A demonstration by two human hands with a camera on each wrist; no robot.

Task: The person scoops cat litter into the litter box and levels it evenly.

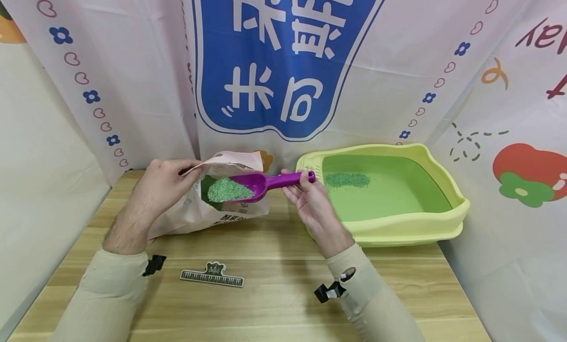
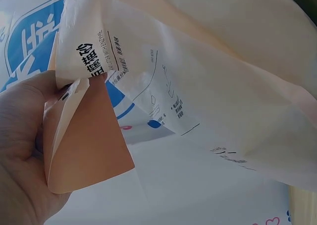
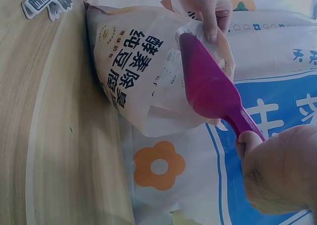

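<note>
Head view, far left: the person's left hand [image 1: 157,189] pinches the upper lip of a cat-litter bag [image 1: 186,218], which lies on its side with its mouth facing right. From the left wrist, I see the folded flap covering the fingertips, so their exact placement is hard to make out. Just in front of the bag, a piano-keyboard clip [image 1: 212,277] lies on the wooden table [image 1: 274,297]; its small lettering is hard to read. At the bag's mouth, a purple scoop [image 1: 258,185] carries green litter granules [image 1: 228,190], though the right wrist view shows only its underside and the load is hidden. Its handle points right, into the right hand [image 1: 313,204], whose thumb and fingers grip the end. Beside that hand, a yellow-green litter box [image 1: 412,225] holds a small patch of granules near its left end. Both sleeves run off the lower edge.
</note>
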